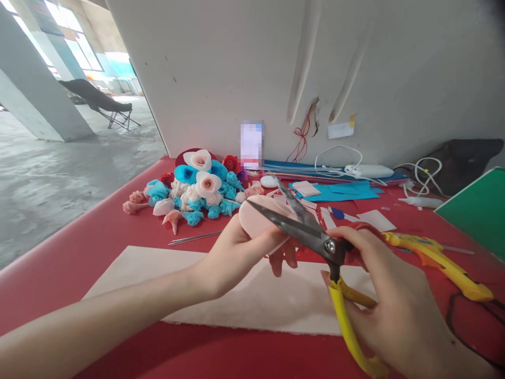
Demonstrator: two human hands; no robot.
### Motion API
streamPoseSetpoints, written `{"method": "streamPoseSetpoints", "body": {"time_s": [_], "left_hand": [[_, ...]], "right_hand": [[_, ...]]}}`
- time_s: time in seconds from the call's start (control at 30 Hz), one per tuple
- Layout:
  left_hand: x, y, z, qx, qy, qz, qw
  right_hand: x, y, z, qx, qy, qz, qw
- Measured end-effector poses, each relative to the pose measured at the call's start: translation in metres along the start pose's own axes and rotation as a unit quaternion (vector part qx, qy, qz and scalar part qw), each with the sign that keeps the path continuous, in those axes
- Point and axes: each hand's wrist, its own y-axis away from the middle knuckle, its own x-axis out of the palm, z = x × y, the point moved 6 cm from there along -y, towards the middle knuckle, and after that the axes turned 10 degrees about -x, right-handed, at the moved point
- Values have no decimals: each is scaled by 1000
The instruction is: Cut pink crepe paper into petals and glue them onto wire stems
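Over the pale sheet (244,300) spread on the red table (213,355), both hands are raised, working close together near mid-view. Left forearm enters from the lower left and slants upward; the left hand (245,243) is turned with its thumb stretched toward the right and its other fingers curled underneath. Grip: pinching a thin, rounded pink piece (252,220), thumb across the near face, fingers behind. The piece stands up out of the grip, its curved edge above the thumb.

Right hand (402,295) comes from the lower right, knuckles up, closed about the yellow-covered handles of the scissors (305,234). Blades are parted and point up and left; the nearer blade crosses in front of the pink piece, its tip near the upper edge, while the other rises behind. The piece appears to lie between them, though whether either blade touches it I cannot tell from this angle. The exact finger placement in the far handle is partly hidden.

Surroundings: a heap of blue, white, pink and red flowers (197,195) beyond the left hand, to its left; thin metal rods (193,239) lying nearer, beside the sheet; blue strips (347,190) behind the scissors; a yellow glue gun (442,258) to the right of the right hand.
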Motion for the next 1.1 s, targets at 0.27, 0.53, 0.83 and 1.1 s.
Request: {"method": "streamPoseSetpoints", "body": {"time_s": [0.27, 0.53, 0.83, 1.1], "left_hand": [[-4, 0, 0, 21, -31, -19, 999], [-7, 2, 8, 39, 85, 54, 994], [-6, 2, 4, 36, 68, 19, 997], [-6, 1, 5, 21, 48, 23, 998]], "right_hand": [[-4, -3, 1, -14, 12, -13, 1000], [-5, -1, -3, -12, 20, -18, 1000], [-13, -5, -1, -50, 47, -41, 997], [-17, -3, 1, -58, 79, -40, 994]]}}
